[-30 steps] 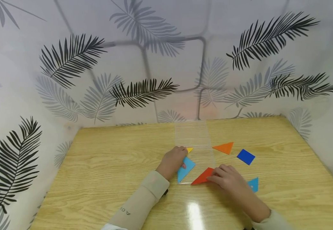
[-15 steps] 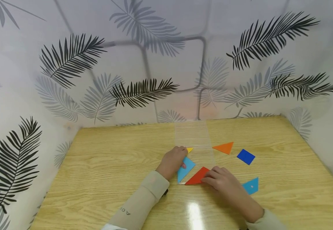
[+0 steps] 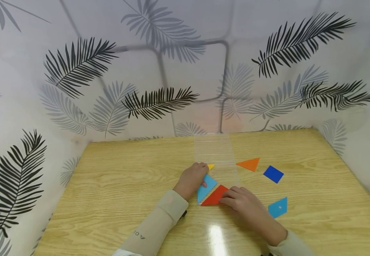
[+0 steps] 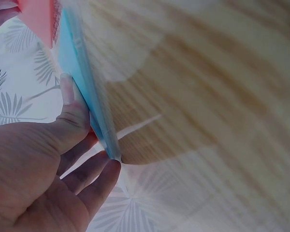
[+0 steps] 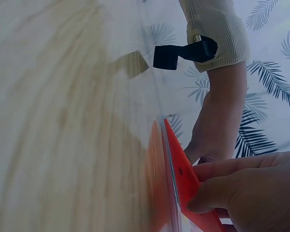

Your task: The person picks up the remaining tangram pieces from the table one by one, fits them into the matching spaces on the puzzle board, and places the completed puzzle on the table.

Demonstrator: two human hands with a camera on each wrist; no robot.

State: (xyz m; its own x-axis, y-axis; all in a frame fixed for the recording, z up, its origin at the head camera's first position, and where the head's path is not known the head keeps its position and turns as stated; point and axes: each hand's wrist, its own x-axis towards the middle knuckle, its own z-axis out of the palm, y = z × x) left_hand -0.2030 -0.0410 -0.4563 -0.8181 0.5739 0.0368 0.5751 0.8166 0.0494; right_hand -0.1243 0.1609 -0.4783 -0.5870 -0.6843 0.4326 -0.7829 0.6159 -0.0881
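In the head view, my left hand rests on the lower left of a clear plastic tray. Its thumb presses a light blue triangular tangram piece, and its fingers bend to the tray's edge, as the left wrist view shows. A yellow piece peeks out beyond those fingers, mostly hidden. My right hand pinches a red triangular tangram piece between thumb and fingers at the tray's near end. The red piece lies tilted in the right wrist view. A narrow gap separates it from the light blue one.
On the wooden table, right of the tray, lie an orange triangle, a dark blue square-like piece and a medium blue four-sided piece. A leaf-patterned cloth hangs behind the table.
My right hand has slid the red tangram piece leftward, close to the light blue one, uncovering more of the medium blue piece. My left hand has stayed in place.
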